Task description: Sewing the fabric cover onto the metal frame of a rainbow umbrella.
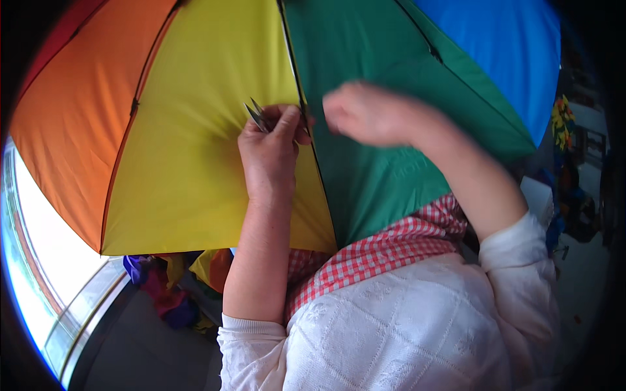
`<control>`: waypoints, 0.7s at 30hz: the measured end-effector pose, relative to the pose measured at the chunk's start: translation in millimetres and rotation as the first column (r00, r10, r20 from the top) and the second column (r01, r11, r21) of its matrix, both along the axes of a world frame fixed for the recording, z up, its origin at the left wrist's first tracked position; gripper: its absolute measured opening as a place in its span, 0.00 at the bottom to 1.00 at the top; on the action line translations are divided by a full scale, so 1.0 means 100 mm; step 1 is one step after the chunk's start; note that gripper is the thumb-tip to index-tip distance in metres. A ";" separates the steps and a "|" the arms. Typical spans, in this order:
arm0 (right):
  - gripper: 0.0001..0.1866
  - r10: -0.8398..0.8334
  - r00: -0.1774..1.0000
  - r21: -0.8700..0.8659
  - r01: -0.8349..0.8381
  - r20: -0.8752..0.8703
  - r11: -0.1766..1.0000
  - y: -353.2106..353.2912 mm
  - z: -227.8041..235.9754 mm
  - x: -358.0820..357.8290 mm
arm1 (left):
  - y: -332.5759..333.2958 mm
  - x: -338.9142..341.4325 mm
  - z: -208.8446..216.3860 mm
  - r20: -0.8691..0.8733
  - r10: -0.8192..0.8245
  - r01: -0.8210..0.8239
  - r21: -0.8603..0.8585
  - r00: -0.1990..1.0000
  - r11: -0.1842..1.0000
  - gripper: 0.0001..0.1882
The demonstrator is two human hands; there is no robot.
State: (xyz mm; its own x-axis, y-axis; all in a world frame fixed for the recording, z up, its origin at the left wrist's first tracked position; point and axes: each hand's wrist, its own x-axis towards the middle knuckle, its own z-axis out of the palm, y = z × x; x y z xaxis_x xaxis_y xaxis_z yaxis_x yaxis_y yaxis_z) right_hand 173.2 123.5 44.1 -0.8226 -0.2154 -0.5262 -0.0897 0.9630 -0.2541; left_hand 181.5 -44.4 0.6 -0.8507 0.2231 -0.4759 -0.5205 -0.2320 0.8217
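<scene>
A rainbow umbrella canopy is spread open in front of me, its inner side with dark ribs facing me. My left hand is closed at the dark rib where the yellow and green panels meet; thumb and fingers pinch there. Small metal thread snips stick out of the same hand, blades up and to the left. Just right of that rib, over the green panel, my right hand is blurred by motion. Its fingers look curled together; anything between them is too small to make out.
A red-and-white checked apron lies across my front below the canopy. Colourful bunched fabric rests at the lower left, near a bright window. More multicoloured items and clutter stand at the right edge.
</scene>
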 end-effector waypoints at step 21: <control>0.24 -0.474 0.747 -0.883 0.363 0.466 -0.296 2.45 1.32 0.92 | 0.04 0.14 -0.19 -0.441 -0.093 -0.074 -0.348 0.893 0.934 0.15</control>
